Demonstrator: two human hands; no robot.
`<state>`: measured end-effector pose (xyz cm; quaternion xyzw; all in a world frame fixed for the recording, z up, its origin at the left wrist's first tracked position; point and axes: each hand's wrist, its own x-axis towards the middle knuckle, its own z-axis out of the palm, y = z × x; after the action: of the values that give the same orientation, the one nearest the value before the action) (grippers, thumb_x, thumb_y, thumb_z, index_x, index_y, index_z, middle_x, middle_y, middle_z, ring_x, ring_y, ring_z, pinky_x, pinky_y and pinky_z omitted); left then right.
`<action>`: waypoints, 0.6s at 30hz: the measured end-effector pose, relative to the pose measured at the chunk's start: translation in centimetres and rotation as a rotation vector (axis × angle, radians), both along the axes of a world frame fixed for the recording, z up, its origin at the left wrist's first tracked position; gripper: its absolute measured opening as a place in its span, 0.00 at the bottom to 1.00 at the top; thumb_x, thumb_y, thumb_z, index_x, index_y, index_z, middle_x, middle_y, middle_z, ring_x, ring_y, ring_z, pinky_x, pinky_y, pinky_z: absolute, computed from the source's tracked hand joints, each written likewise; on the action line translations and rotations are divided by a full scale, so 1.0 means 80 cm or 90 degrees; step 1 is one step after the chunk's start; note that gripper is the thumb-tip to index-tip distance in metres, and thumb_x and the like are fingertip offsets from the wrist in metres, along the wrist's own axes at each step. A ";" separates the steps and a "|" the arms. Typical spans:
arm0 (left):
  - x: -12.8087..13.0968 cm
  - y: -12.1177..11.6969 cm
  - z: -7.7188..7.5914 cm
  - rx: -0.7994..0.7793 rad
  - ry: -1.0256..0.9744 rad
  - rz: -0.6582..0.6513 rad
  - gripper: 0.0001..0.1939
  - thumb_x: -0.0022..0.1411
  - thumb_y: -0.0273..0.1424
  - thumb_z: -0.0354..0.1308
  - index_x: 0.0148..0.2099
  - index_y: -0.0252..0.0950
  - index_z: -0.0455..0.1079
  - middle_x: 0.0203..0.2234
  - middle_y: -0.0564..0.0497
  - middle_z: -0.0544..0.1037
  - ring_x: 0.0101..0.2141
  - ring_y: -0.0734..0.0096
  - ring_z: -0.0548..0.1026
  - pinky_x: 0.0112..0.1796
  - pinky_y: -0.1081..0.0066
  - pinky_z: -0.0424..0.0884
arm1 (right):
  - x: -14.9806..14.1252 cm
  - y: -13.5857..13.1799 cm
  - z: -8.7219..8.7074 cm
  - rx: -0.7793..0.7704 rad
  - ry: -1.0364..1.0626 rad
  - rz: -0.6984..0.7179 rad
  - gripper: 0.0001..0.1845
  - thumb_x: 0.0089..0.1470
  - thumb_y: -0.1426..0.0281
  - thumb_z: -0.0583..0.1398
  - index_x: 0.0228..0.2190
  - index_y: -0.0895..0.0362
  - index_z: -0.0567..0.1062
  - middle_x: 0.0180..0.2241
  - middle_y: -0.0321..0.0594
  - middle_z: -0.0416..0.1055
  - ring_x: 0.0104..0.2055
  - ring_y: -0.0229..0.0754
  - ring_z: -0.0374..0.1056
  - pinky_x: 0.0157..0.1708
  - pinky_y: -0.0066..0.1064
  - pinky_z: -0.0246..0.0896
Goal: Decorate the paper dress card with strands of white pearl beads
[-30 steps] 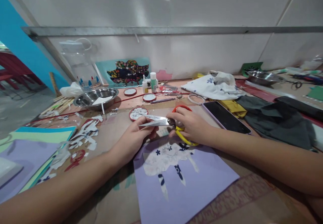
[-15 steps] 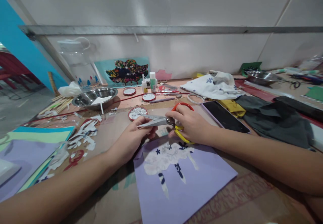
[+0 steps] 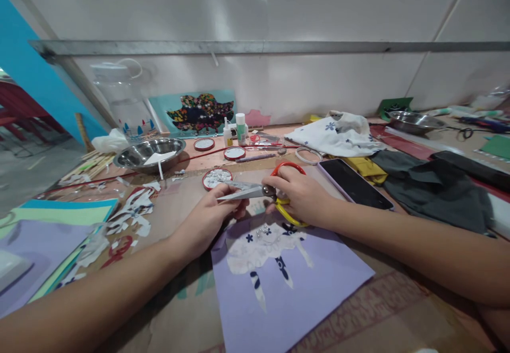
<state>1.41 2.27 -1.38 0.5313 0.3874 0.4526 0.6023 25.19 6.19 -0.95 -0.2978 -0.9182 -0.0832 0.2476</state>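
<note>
My right hand (image 3: 305, 194) is closed round the red and yellow handles of a pair of scissors (image 3: 244, 194), whose blades point left and stand slightly apart. Beside the blades, the fingers of my left hand (image 3: 209, 212) are pinched together; what they hold, if anything, is hidden. Both hands are above the far edge of a purple sheet (image 3: 319, 294). On that sheet lies a white fabric shape (image 3: 243, 257) with dark blue flowers and narrow strips below it. Small pearly beads (image 3: 263, 230) rest on the fabric. Just beyond my left hand stands a shallow red-rimmed dish (image 3: 217, 178) of whitish pieces.
Fabric scraps (image 3: 137, 212) and coloured sheets (image 3: 71, 209) lie to the left, near a steel bowl (image 3: 131, 159). At the back stand glue bottles (image 3: 240, 127) and a water bottle (image 3: 123, 98). A phone (image 3: 354, 183) and dark cloth (image 3: 434, 188) lie to the right.
</note>
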 end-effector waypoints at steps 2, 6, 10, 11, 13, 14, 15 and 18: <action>-0.001 0.000 -0.001 0.005 -0.004 -0.007 0.07 0.61 0.35 0.62 0.37 0.38 0.69 0.26 0.55 0.72 0.28 0.72 0.68 0.32 0.71 0.63 | 0.001 0.000 0.001 0.004 -0.004 0.001 0.21 0.61 0.57 0.61 0.50 0.58 0.72 0.37 0.45 0.68 0.39 0.47 0.63 0.35 0.34 0.60; 0.000 -0.001 0.003 0.015 0.018 -0.006 0.07 0.61 0.35 0.62 0.37 0.38 0.69 0.26 0.55 0.72 0.28 0.71 0.67 0.32 0.71 0.63 | 0.002 0.000 0.002 0.014 -0.010 -0.004 0.19 0.61 0.61 0.61 0.50 0.58 0.72 0.37 0.45 0.68 0.38 0.47 0.64 0.34 0.34 0.59; 0.002 -0.003 0.009 0.024 0.030 -0.016 0.09 0.62 0.37 0.60 0.33 0.38 0.68 0.27 0.54 0.71 0.27 0.71 0.66 0.31 0.71 0.63 | 0.004 0.000 0.002 0.021 -0.002 0.005 0.17 0.61 0.64 0.60 0.49 0.59 0.73 0.36 0.45 0.70 0.37 0.46 0.64 0.33 0.33 0.58; 0.002 -0.003 0.009 0.023 0.028 -0.021 0.10 0.63 0.37 0.60 0.33 0.37 0.68 0.27 0.53 0.70 0.27 0.72 0.66 0.31 0.71 0.63 | 0.004 0.000 0.003 0.012 0.001 0.011 0.17 0.61 0.64 0.60 0.49 0.59 0.74 0.36 0.45 0.70 0.37 0.46 0.65 0.33 0.33 0.57; 0.002 -0.002 0.007 0.020 0.019 -0.026 0.10 0.64 0.37 0.60 0.33 0.36 0.69 0.27 0.53 0.71 0.27 0.74 0.65 0.30 0.72 0.62 | 0.004 0.001 0.004 -0.023 0.013 0.016 0.17 0.61 0.63 0.62 0.49 0.59 0.74 0.35 0.44 0.71 0.36 0.45 0.66 0.33 0.32 0.58; 0.002 -0.001 0.006 0.018 0.010 -0.025 0.10 0.64 0.37 0.60 0.34 0.36 0.70 0.28 0.53 0.71 0.27 0.74 0.66 0.30 0.73 0.62 | 0.004 0.002 0.006 -0.048 0.020 0.010 0.18 0.60 0.62 0.63 0.49 0.58 0.75 0.34 0.43 0.72 0.36 0.45 0.67 0.34 0.32 0.58; 0.002 -0.001 0.005 0.018 -0.002 -0.024 0.10 0.65 0.37 0.60 0.35 0.36 0.70 0.29 0.54 0.71 0.27 0.75 0.66 0.31 0.73 0.62 | 0.004 0.003 0.008 -0.074 0.030 -0.002 0.19 0.59 0.61 0.64 0.49 0.58 0.75 0.34 0.42 0.72 0.36 0.44 0.67 0.34 0.31 0.58; 0.002 0.001 0.004 0.026 -0.022 -0.031 0.12 0.65 0.40 0.61 0.37 0.37 0.69 0.28 0.55 0.71 0.27 0.76 0.66 0.31 0.75 0.63 | 0.006 0.014 0.015 -0.133 0.061 -0.070 0.22 0.58 0.61 0.65 0.52 0.56 0.74 0.35 0.41 0.74 0.35 0.43 0.67 0.34 0.32 0.59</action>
<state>1.55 2.31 -1.10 0.5447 0.3547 0.4546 0.6090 25.67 7.33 0.29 -0.3754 -0.8913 0.0140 0.2541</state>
